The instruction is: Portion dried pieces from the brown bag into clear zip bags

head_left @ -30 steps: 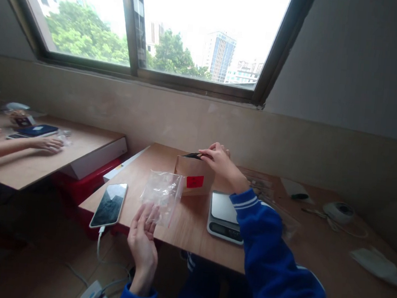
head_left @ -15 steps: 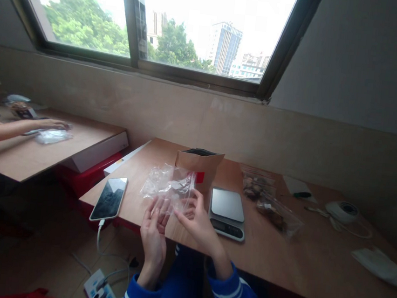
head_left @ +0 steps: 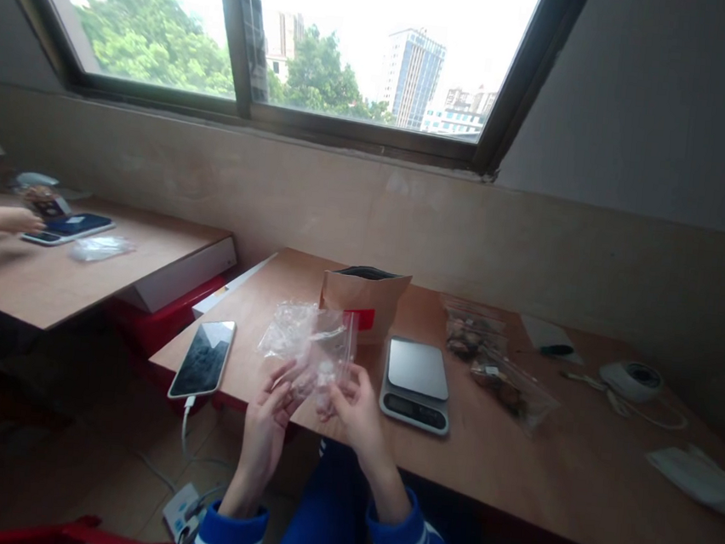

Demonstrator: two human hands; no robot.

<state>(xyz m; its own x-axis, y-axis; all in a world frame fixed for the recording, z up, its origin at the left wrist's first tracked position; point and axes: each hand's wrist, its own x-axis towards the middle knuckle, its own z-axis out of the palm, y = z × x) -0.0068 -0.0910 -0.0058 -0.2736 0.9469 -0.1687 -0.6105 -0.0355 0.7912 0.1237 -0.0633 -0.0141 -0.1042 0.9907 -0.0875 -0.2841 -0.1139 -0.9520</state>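
a clear bag (head_left: 308, 344) is pinched at its lower edge by both the left hand (head_left: 266, 421) and right hand (head_left: 357, 410), held up over the table (head_left: 510, 474) edge, just in front of the paper pouch (head_left: 363, 302) and beside the scale (head_left: 417, 383).

No text can be read anywhere. The brown paper bag (head_left: 363, 303) carries a red label (head_left: 358, 319) on its front (its print is too small to read), and the scale (head_left: 417, 383) right of the bag shows no readable digits.
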